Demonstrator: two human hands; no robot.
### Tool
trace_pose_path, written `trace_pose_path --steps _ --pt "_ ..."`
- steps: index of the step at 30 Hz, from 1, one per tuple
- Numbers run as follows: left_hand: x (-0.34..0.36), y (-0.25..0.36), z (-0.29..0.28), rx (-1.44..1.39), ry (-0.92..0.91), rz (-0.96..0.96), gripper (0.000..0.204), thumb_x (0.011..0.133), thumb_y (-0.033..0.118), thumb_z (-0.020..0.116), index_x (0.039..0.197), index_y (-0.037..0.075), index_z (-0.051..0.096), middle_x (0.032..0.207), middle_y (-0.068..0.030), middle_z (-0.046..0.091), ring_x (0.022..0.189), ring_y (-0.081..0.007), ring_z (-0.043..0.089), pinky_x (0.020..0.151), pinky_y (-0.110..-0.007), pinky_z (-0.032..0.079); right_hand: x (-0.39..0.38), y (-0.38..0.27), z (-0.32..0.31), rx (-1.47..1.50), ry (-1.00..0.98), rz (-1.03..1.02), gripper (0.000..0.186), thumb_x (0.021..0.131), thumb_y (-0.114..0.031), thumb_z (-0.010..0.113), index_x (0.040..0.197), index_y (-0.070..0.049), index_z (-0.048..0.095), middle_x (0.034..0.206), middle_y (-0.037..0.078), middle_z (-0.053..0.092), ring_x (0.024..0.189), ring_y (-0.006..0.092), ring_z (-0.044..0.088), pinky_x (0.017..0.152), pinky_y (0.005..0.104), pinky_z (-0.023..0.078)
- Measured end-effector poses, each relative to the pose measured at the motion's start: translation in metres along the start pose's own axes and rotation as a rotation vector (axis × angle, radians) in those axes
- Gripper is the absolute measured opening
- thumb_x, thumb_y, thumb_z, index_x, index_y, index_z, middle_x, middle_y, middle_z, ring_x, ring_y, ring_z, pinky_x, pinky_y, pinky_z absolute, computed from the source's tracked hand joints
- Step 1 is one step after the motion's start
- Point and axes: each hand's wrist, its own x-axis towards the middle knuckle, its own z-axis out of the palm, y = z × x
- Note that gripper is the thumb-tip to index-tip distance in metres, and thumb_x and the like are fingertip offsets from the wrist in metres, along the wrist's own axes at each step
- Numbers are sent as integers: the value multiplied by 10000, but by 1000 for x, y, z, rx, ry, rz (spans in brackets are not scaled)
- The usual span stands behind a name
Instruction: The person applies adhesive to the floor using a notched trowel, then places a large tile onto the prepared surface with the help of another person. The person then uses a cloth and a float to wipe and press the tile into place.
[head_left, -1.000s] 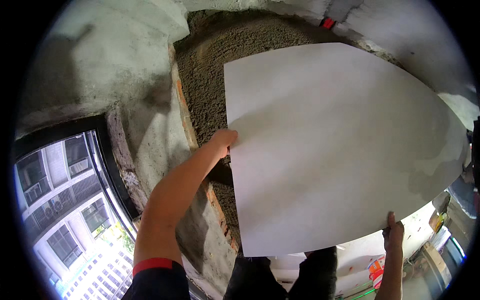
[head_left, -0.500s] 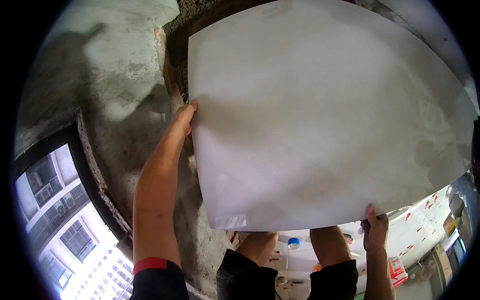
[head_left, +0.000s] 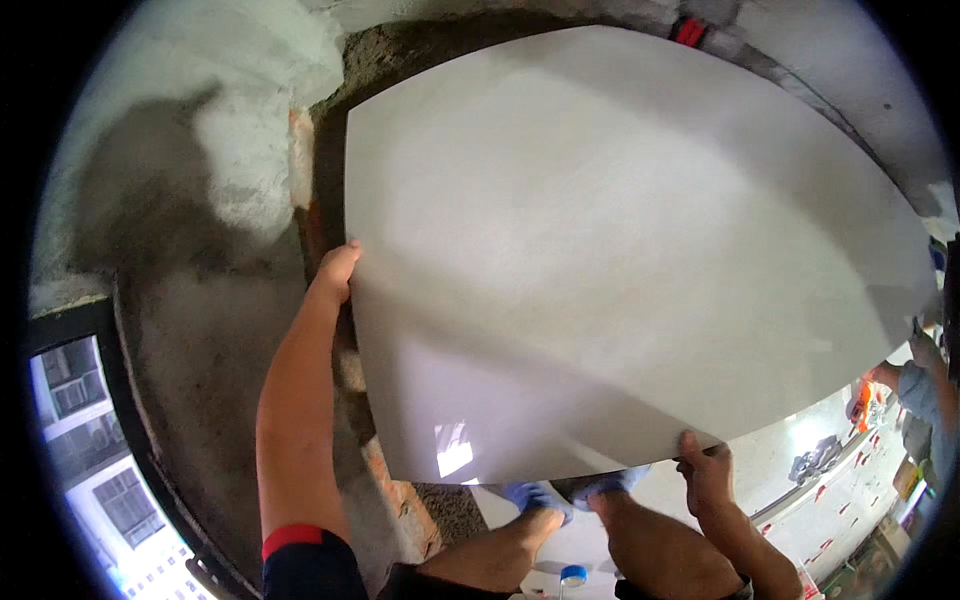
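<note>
A large, glossy, light-grey tile point(head_left: 620, 240) fills the middle of the view, and light glints off its near left corner. My left hand point(head_left: 340, 270) grips its left edge, thumb on top and fingers hidden below. On the near edge, right of my legs, my right hand point(head_left: 708, 472) also holds the tile, thumb over the top and fingers curled under. Another person's hand point(head_left: 925, 352) is at the tile's right end; its grip is partly hidden. Rough brown mortar point(head_left: 390, 62) shows along the far left edge.
A bare cement wall point(head_left: 180, 320) with a window point(head_left: 110, 470) stands at left. Pale tiled floor point(head_left: 640, 515) lies under my feet, which wear blue covers point(head_left: 612, 482). A blue-capped container point(head_left: 573, 576) is near. Red clips dot the floor at right, near an orange object point(head_left: 862, 408).
The tile sits lower and further left in view, with my hands still on it. My feet, more floor and the other person's hand now show.
</note>
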Motion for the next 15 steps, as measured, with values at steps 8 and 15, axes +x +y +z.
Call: trace_pose_path --steps 8,15 --pt "36 31 29 84 116 9 526 966 373 563 1338 3 518 1338 -138 543 1110 -282 570 936 -437 455 49 -1 30 -41 -17 -12 406 890 -214 723 1090 94 549 960 135 621 780 196 570 655 328 474" --pt "136 -7 -15 28 58 -33 563 992 382 504 1441 55 414 1429 -208 446 1202 -352 533 955 -526 447 89 11 66 57 -9 13 576 839 -205 780 1176 146 473 1060 192 613 887 257 605 735 396 512"
